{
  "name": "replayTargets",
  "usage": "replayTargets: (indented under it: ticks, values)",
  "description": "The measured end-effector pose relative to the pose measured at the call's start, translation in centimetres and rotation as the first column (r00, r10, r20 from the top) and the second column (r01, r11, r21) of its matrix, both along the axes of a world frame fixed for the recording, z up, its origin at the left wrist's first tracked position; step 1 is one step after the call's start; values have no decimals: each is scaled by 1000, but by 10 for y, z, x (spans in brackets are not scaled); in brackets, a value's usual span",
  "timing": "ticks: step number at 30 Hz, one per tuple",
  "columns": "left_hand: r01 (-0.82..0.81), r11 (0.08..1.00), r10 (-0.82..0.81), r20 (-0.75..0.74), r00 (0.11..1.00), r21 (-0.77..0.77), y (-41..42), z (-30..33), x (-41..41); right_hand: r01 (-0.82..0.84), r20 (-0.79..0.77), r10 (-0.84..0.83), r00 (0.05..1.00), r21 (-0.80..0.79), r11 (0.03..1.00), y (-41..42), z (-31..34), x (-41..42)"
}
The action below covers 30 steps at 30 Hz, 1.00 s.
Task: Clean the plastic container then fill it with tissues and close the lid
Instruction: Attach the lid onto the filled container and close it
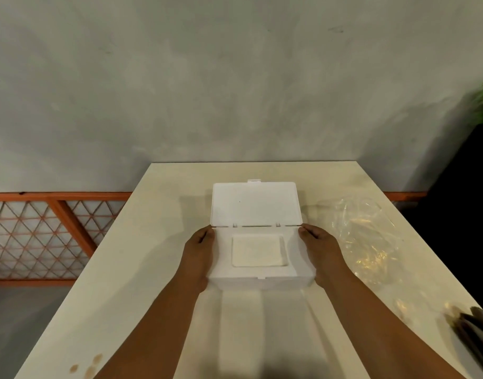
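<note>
A white plastic container (292, 266) sits in the middle of the cream table (142, 258). Its hinged lid (256, 204) is swung back and stands open toward the far side. Through the rectangular opening in the container's top I see white tissues (257, 250). My left hand (198, 254) presses flat against the container's left side. My right hand (321, 253) grips its right side. Both hands hold the container between them.
A crumpled clear plastic wrapper (369, 236) lies to the right of the container. A dark folded cloth (475, 332) rests at the table's right edge. Brown stains (91, 365) mark the near left corner. A grey wall, an orange lattice fence and a green plant stand beyond.
</note>
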<state>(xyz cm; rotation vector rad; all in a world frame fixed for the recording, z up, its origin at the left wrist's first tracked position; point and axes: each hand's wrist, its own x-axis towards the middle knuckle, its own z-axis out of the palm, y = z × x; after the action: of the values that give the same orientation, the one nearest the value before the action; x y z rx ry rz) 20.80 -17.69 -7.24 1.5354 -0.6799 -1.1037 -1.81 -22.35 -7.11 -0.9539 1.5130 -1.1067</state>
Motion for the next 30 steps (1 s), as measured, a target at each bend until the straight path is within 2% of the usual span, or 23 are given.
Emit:
replayTargets:
  ticks: [2,3,4,5,6,7,8,10,12,14,19,23,27,30]
  values:
    - [33,999,-33,39,999,3,-3,-6,2,-18,-37,17,999,-19,1000,-2,-2,1]
    - [43,999,-42,144,989,-3,-5,-8,4,-31,-89,27,996,-48,998,-2,-3,1]
    - [37,999,-28,320,947,-23,-7,-10,4,-46,-197,26,980,-98,994,-3,-4,1]
    - [24,997,18,517,856,-74,-8,-10,5,-69,-359,1,933,-177,982,-3,-5,1]
    - [41,986,81,681,728,-162,-7,-9,4,-115,-521,-50,852,-279,953,-2,-5,1]
    - [113,965,126,790,600,-239,-5,-6,1,-193,-635,-110,765,-388,901,-1,-4,2]
    - [196,941,154,864,480,-277,-3,-3,-3,-293,-700,-145,699,-465,836,0,-3,5]
    - [299,928,137,950,281,-222,3,-1,-12,-484,-787,-134,602,-493,723,4,-1,9]
    - [315,942,44,974,223,-115,7,0,-19,-590,-862,-94,498,-416,692,7,-2,13]
    - [305,952,-56,974,221,-15,7,0,-22,-624,-905,-64,421,-340,704,9,-3,14]
    - [328,934,-203,965,164,140,5,5,-21,-648,-949,-5,317,-220,729,8,-5,15]
    - [367,898,-277,960,40,244,3,11,-22,-685,-976,11,215,-143,715,5,-2,20]
    - [379,863,-338,939,-57,334,2,17,-25,-675,-983,55,175,-79,734,3,0,23]
    - [387,845,-370,926,-76,369,2,20,-25,-690,-995,78,57,17,724,2,5,25]
